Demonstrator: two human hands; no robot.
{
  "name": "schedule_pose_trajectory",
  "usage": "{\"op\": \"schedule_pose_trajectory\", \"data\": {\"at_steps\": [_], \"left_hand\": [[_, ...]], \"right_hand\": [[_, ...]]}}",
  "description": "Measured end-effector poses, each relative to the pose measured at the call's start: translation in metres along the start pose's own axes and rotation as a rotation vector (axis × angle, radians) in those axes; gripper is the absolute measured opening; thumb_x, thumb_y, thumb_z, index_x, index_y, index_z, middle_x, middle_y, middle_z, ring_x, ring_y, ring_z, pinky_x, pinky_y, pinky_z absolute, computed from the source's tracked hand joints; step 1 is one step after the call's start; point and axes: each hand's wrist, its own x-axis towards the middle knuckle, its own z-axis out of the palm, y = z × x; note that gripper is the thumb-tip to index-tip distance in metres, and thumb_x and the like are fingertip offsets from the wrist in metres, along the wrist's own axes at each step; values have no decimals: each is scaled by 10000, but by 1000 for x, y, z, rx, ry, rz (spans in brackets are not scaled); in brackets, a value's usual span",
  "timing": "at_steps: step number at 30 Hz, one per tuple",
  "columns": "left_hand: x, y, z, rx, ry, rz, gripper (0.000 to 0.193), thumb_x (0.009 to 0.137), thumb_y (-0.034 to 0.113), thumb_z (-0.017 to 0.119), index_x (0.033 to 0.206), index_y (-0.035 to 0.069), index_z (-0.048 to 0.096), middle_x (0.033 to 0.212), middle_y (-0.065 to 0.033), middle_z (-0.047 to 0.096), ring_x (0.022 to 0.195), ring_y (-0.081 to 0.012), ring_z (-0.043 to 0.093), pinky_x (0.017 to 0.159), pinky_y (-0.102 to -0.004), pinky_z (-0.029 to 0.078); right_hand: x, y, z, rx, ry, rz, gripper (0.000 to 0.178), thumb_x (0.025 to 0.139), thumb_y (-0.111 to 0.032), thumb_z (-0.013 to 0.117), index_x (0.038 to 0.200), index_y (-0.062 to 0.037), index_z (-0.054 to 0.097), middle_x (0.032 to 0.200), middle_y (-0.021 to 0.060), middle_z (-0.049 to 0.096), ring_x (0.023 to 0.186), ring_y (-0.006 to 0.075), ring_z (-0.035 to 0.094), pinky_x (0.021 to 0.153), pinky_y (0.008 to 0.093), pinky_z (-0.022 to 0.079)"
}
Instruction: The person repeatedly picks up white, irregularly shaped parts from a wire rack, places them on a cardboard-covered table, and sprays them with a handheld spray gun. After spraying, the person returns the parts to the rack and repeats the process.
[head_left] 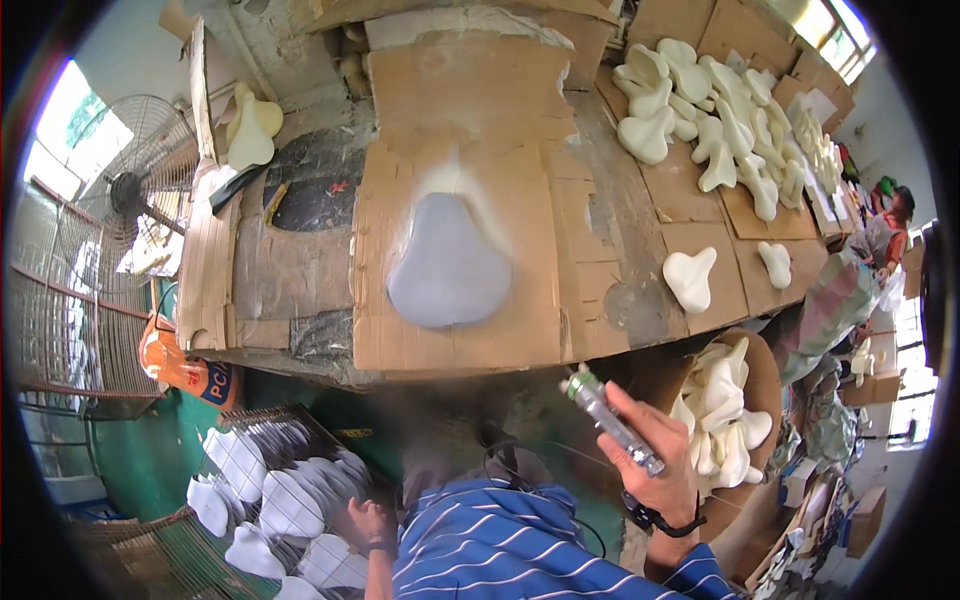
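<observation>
Your right hand (pixel 655 470) is wrapped shut around a spray gun (pixel 612 420) — fingers curled round the barrel, nozzle end up and tilted to your left, pointing toward the bench. The thing it's aimed at is the grey pear-shaped piece (pixel 450 265) lying flat on the cardboard sheet (pixel 455 335). From the gun, that piece sits up and to the left, well apart, with its long axis running away from you: narrow neck at the far end, fat end toward the bench edge. There's a pale haze of overspray on the cardboard round the neck.

Your left hand (pixel 368 522) is down low by the wire rack (pixel 270 480) of white pieces (pixel 290 505), resting at its edge — can't really tell if it's gripping anything, it's too dark and half hidden by your striped shirt (pixel 500 545). So the right hand is clearly the nearer one to the grey piece.

Off to the right, a heap of cream blanks (pixel 710 110) on the bench, two loose ones (pixel 690 278) nearer you, and a box of more (pixel 725 420) just beside the gun hand.
</observation>
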Motion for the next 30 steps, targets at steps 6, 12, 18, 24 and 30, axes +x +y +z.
{"op": "schedule_pose_trajectory", "data": {"at_steps": [6,12,18,24,30], "left_hand": [[23,35,22,219,-7,70,597,936,13,583,1458,204,363,998,-70,596,670,-169,590,499,-333,470],[66,68,24,124,-82,244,652,872,-10,586,1463,187,394,1005,-93,644,659,-194,620,473,-340,497],[63,98,50,230,-81,143,683,856,-28,544,1499,107,354,1039,-75,602,715,-134,591,551,-268,511],[74,81,43,271,-99,-32,678,866,-33,572,1485,146,362,971,-83,620,666,-179,600,506,-314,487],[80,81,50,310,-151,-88,646,884,-15,602,1462,171,381,951,-88,634,669,-196,610,513,-362,507]], "right_hand": [[-10,-2,12,-15,-110,13,685,740,74,741,1397,-10,566,958,194,682,803,371,682,713,390,551],[15,-27,33,58,105,30,566,792,35,771,1339,-12,635,980,170,720,790,284,696,723,333,542],[-7,-29,35,-24,-86,49,641,767,59,748,1383,-17,587,961,177,693,809,355,684,708,387,553],[-6,-39,28,-15,10,132,597,795,39,739,1374,-18,606,993,180,710,803,321,701,727,370,550],[-14,-50,25,-39,-91,263,554,804,19,763,1341,-17,634,1036,188,724,844,304,719,772,350,553]]}}
